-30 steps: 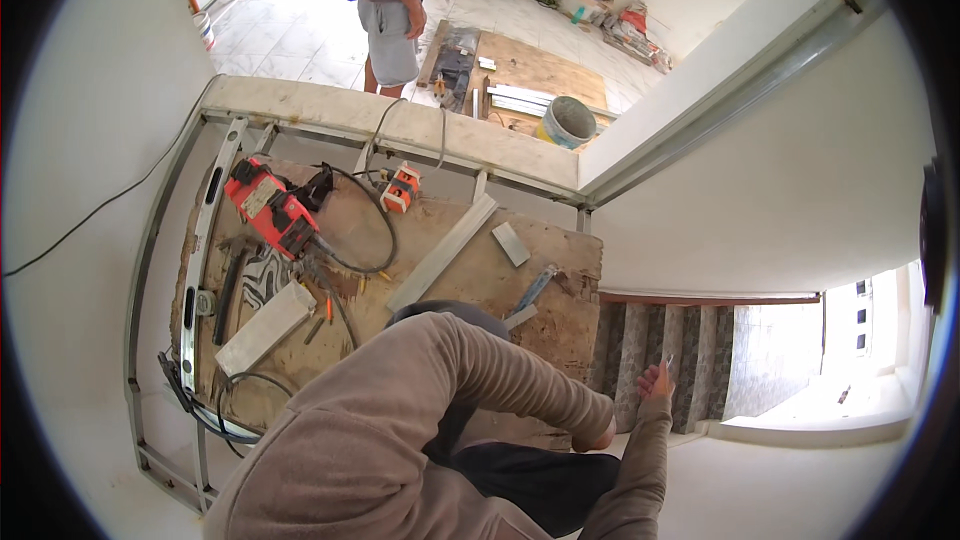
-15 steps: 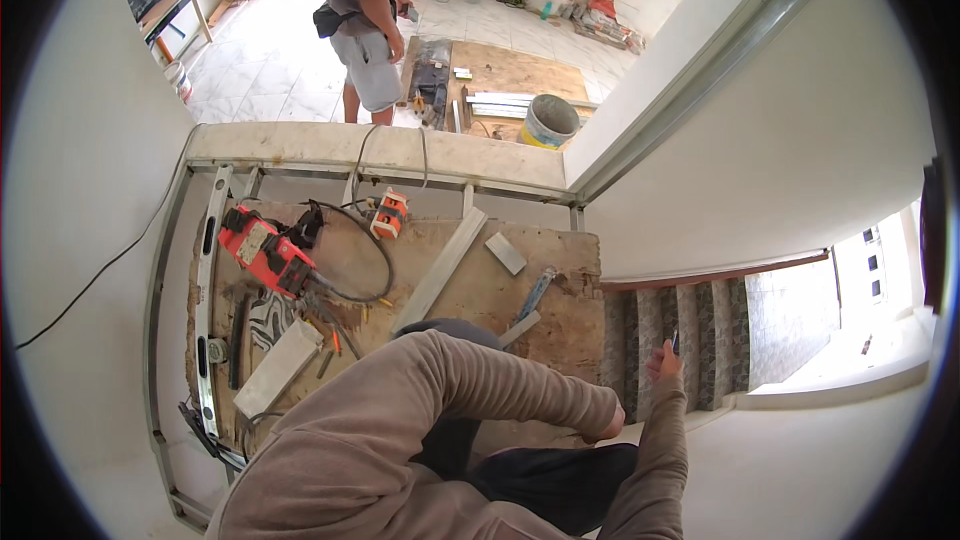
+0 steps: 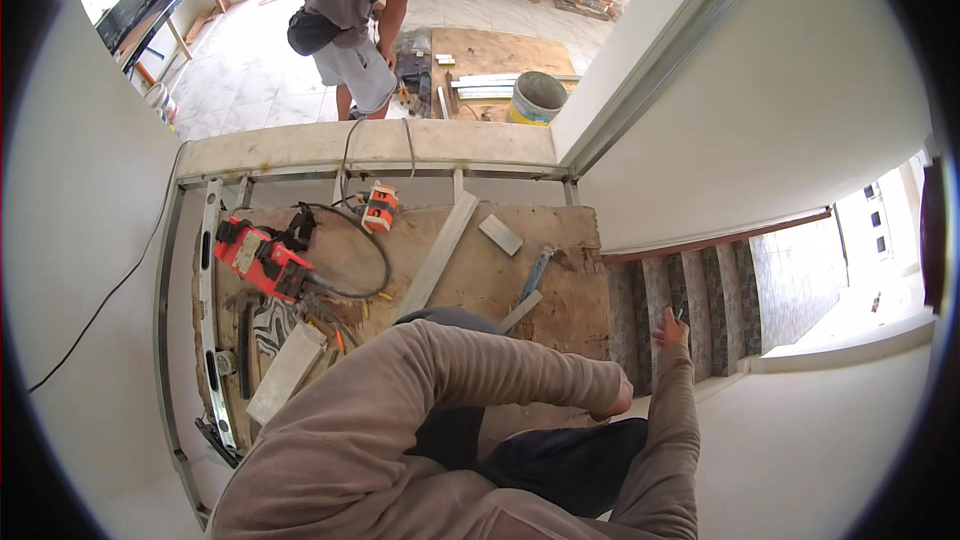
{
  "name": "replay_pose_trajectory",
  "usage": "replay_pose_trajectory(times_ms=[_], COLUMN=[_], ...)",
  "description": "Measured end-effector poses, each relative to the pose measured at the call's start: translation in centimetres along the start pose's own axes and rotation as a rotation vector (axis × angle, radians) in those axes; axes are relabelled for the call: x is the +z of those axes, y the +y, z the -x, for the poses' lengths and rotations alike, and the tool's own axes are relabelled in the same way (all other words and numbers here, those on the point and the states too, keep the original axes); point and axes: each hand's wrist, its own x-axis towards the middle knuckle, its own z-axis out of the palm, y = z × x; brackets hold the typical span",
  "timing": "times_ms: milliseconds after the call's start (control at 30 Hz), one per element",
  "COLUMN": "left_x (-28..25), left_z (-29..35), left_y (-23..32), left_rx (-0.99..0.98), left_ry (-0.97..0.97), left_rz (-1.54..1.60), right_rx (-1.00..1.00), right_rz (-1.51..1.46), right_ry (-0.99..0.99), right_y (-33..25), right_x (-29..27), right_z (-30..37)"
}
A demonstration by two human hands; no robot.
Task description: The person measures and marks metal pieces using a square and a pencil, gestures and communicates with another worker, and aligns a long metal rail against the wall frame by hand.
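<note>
1. Right hand (image 3: 670,330): fingers are apparently pinching a stick (image 3: 680,314), right of centre.
2. Left hand (image 3: 621,397): cannot tell; its fingers are hiding.
3. Co-worker (image 3: 350,0), upper left, is now bending lower, seemingly leaving the stick's hold unaffected.

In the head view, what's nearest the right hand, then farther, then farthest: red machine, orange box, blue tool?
From the right hand:
1. Blue tool, to its left.
2. Orange box, near the board's far edge.
3. Red machine, on the board's left.
</note>
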Motion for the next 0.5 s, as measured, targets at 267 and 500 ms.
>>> replay_pose_trajectory(times_ms=[267, 500], left_x=[0.3, 0.1], left_z=[-0.1, -0.1], left_y=[0.0, -0.2], left_rx=[0.024, -0.036], left_ry=[0.058, 0.031], left_rz=[0.032, 0.026], right_rx=[-0.03, -0.069], right_rz=[0.124, 0.213], right_ry=[0.049, 0.029], right_y=[0.5, 0.7], right_x=[-0.6, 0.4], right_z=[-1.4, -1.2])
